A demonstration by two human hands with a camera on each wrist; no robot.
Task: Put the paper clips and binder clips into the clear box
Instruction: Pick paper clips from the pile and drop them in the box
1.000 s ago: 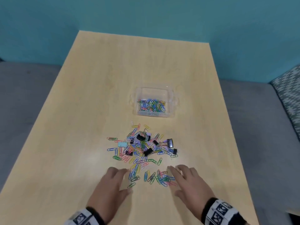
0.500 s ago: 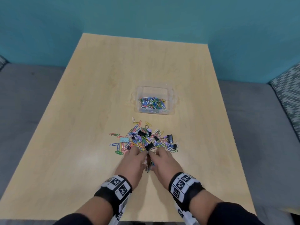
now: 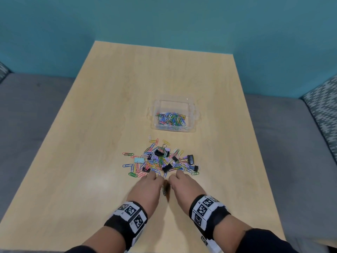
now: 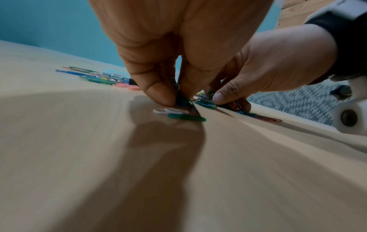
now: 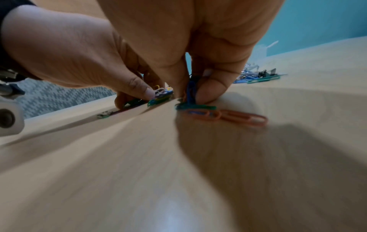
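the loose heap of coloured wire paper clips (image 3: 160, 161) lies on the pale wooden table (image 3: 91, 152), near the person and a little short of the small clear plastic box (image 3: 191, 128). mixed into the heap are several black metal binder clips (image 3: 167, 168), with one pale blue binder clip (image 3: 139, 160) at its left side. the clear box stands upright and open, beyond the heap and apart from it, with a layer of coloured paper clips in its bottom.

both hands are down at the near edge of the heap, side by side and almost touching. the left hand (image 3: 147, 189) has its thumb and fingers curled and pinching a small bunch of blue and green paper clips against the table; a white and a green clip lie flat just under its fingertips (image 4: 160, 95). the right hand (image 3: 184, 187) likewise pinches a bunch of clips, blue and green ones upright between thumb and finger, with orange clips (image 5: 238, 117) flat on the wood beside them.

each wrist wears a black band with printed black-and-white squares (image 3: 130, 214). a teal wall (image 3: 164, 21) stands behind the table, with grey seating (image 3: 291, 143) to either side.
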